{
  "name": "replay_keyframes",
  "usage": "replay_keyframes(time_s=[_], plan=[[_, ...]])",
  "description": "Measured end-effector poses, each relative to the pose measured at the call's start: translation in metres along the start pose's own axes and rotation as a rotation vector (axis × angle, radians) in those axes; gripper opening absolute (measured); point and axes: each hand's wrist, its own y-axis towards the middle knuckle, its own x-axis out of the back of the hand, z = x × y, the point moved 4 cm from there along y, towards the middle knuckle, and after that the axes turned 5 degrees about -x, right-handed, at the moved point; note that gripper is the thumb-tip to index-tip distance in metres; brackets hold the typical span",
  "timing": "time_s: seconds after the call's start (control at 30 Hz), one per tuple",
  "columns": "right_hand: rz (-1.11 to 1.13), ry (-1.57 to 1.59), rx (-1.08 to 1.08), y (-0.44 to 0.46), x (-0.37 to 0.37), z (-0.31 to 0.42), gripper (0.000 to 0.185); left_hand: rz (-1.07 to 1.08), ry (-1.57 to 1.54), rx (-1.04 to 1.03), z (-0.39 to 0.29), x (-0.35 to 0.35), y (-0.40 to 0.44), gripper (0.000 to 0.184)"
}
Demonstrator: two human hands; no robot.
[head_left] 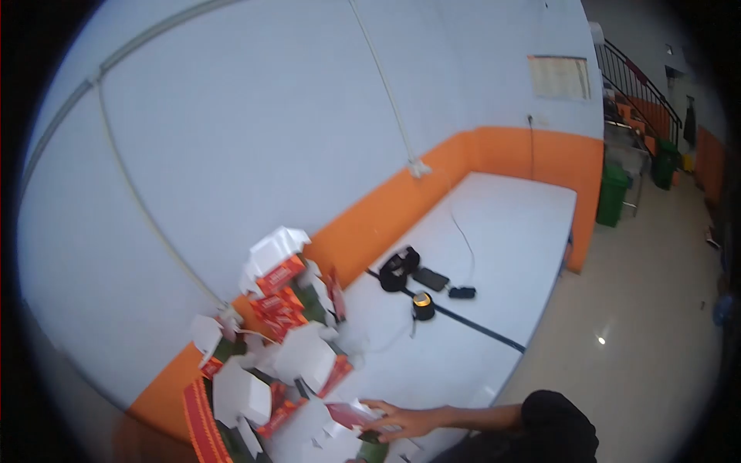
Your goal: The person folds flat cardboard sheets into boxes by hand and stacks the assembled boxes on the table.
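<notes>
Through the head view I have my right hand (pixel 397 420) at the table's (pixel 502 231) near end, its grip fanned fairly wide against a smooth, glossy red-and-white carton (pixel 351 417), though I can't tell whether the fingers pinch it, and at the bottom edge too little shows for me to read the left. That carton's flat red panel slants, its long axis running from upper left to lower right, but which end opens I can't make out. Just beyond it, I see angular white, red and green cartons (pixel 305 355) heaped with faceted, card-like flaps.
</notes>
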Motion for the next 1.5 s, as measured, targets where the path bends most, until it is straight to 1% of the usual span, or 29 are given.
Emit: replay_keyframes(time_s=[0.03,0.13,0.17,0.27,0.3,0.37,0.47,0.5,0.6,0.63,0.73,0.77,0.8,0.83,0.9,1.0,1.03,1.13,1.17,1.23,1.27,1.3,1.33,1.37,1.4,1.43,1.47,1.5], plan=[[-0.051,0.027,-0.014,-0.004,-0.001,-0.003,0.052,0.051,-0.049,0.004,-0.002,-0.003,-0.003,0.036],[-0.043,0.143,-0.096,-0.014,0.004,0.009,0.048,0.049,0.007,-0.099,-0.049,-0.011,-0.009,0.036],[-0.052,0.156,-0.113,-0.016,0.001,0.008,0.042,0.091,-0.093,0.034,-0.056,-0.013,-0.011,0.034],[-0.044,0.199,-0.152,-0.021,-0.006,0.010,0.042,0.081,-0.089,0.018,-0.054,-0.019,-0.010,0.036],[-0.093,0.230,-0.142,-0.021,-0.009,0.012,0.041,0.081,-0.082,0.017,-0.049,-0.021,-0.010,0.036],[-0.142,0.047,-0.111,-0.020,-0.009,0.015,0.038,0.068,-0.057,0.020,-0.038,-0.021,-0.009,0.036],[-0.173,-0.201,-0.081,-0.014,-0.011,0.016,0.035,0.098,0.064,0.034,-0.059,-0.021,-0.007,0.036],[-0.188,-0.292,-0.077,-0.013,-0.008,0.015,0.034,0.072,0.407,-0.415,-0.082,-0.020,-0.023,0.036],[-0.462,-0.149,-0.217,-0.011,0.002,0.011,0.030,0.052,0.357,-0.198,-0.090,-0.022,-0.024,0.034],[-0.584,0.008,-0.256,-0.011,0.005,0.013,0.027,-0.016,0.163,0.112,-0.089,-0.023,-0.013,0.028],[-0.431,0.098,-0.204,-0.007,-0.001,0.011,0.024,0.068,0.165,-0.050,-0.098,-0.032,-0.002,0.021],[-0.320,0.241,-0.218,-0.006,-0.002,0.010,0.021,0.074,0.243,-0.175,-0.105,-0.033,0.001,0.017],[-0.274,0.241,-0.200,-0.006,-0.004,0.011,0.022,0.079,0.316,-0.286,-0.111,-0.035,0.002,0.016],[-0.223,0.239,-0.184,-0.006,-0.004,0.011,0.022,0.082,0.339,-0.323,-0.108,-0.035,0.007,0.014],[-0.139,0.210,-0.173,-0.006,-0.001,0.012,0.025,0.094,0.381,-0.397,-0.101,-0.033,0.014,0.012],[-0.108,0.138,-0.180,-0.004,-0.004,0.016,0.030,-0.133,0.531,-0.530,-0.125,-0.030,0.011,0.007],[-0.014,0.080,-0.285,-0.005,-0.007,0.013,0.051,-0.236,0.532,-0.533,-0.120,-0.034,0.011,0.008],[-0.110,0.005,-0.445,-0.003,-0.023,0.011,0.069,-0.354,0.489,-0.515,-0.114,-0.054,0.017,0.007],[-0.161,-0.059,-0.408,0.001,-0.018,0.005,0.071,-0.295,0.468,-0.497,-0.108,-0.060,0.016,0.031],[-0.244,-0.195,-0.326,0.007,0.004,-0.014,0.073,-0.494,0.351,-0.462,-0.130,-0.046,0.005,0.052],[-0.276,-0.233,-0.256,0.025,0.024,-0.009,0.070,-0.599,0.291,-0.440,-0.137,-0.041,0.001,0.063],[-0.306,-0.265,-0.187,0.048,0.047,-0.004,0.068,-0.542,0.342,-0.393,-0.100,-0.033,-0.003,0.086],[-0.319,-0.254,-0.123,0.070,0.067,-0.012,0.069,-0.576,0.362,-0.303,-0.075,-0.023,-0.006,0.087],[-0.291,-0.255,-0.108,0.096,0.088,-0.017,0.071,-0.606,0.379,-0.210,-0.054,-0.015,-0.010,0.088],[-0.246,-0.328,0.025,0.122,0.107,-0.039,0.072,-0.633,0.393,-0.114,-0.031,-0.011,-0.016,0.090],[-0.181,-0.215,-0.056,0.147,0.122,-0.067,0.073,-0.616,0.459,-0.007,0.000,-0.013,-0.022,0.092],[-0.049,-0.201,-0.135,0.177,0.136,-0.077,0.076,-0.594,0.523,0.100,0.034,-0.020,-0.030,0.093],[-0.037,-0.399,-0.108,0.199,0.142,-0.073,0.084,-0.567,0.585,0.204,0.057,-0.026,-0.040,0.095]])
